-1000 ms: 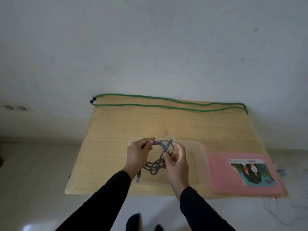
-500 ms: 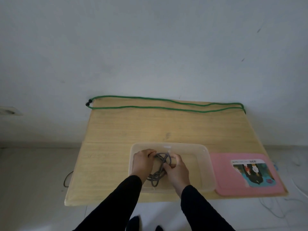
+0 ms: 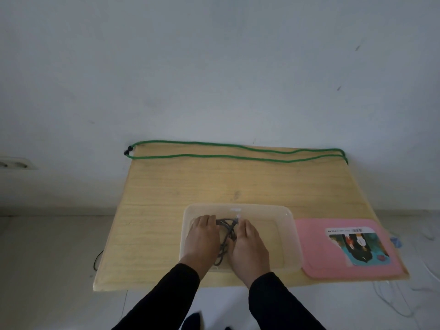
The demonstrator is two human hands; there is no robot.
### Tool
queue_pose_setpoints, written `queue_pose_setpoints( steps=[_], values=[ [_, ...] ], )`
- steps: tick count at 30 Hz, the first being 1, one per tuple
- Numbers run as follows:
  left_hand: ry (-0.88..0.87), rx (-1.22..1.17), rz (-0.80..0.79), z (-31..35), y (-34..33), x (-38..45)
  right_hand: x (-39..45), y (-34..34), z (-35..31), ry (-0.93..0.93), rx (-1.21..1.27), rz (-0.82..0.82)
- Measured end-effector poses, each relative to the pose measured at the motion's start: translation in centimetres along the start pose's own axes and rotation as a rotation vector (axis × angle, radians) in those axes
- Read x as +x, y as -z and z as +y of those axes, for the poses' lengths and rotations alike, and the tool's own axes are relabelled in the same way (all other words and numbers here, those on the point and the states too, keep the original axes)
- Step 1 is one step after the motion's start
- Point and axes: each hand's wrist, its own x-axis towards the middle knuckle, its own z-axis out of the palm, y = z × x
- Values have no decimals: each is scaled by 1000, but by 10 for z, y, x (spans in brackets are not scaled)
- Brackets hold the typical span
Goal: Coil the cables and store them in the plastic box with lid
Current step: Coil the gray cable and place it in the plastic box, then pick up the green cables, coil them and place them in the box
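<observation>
A coiled grey cable (image 3: pixel 226 236) lies inside the clear plastic box (image 3: pixel 290 236) at the table's near edge. My left hand (image 3: pixel 202 239) and my right hand (image 3: pixel 248 246) are both down in the box, one on each side of the coil, fingers curled on it and pressing it toward the bottom. A clear plug tip sticks up at the coil's far end. A long green cable (image 3: pixel 238 153) lies stretched in a doubled line along the table's far edge. The pink lid (image 3: pixel 316 246) rests flat to the right of the box.
The small wooden table (image 3: pixel 166 198) stands against a pale wall. A wall socket (image 3: pixel 14 163) sits low at the left. Thin white wires (image 3: pixel 404 303) trail on the floor at the right, and a dark wire loop (image 3: pixel 96 260) hangs off the table's left edge.
Both hands have lowered the grey coil from above the box down into it. The hands now lie flatter over the coil.
</observation>
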Motion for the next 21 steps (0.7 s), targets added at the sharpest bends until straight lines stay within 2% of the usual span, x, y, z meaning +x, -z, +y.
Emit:
queue_pose_setpoints(
  steps=[3, 10, 17, 21],
  values=[
    [-86, 116, -9, 1, 0, -8, -4, 2, 2, 41, -79, -2],
    [-161, 285, 26, 4, 14, -17, -3, 18, 2, 292, -192, 104],
    [-224, 301, 316, 14, 83, 7, 34, 54, -20, 427, -191, 117],
    [-125, 259, 366, -10, 106, 38, 73, 66, -43, 479, -203, 101]
  ],
)
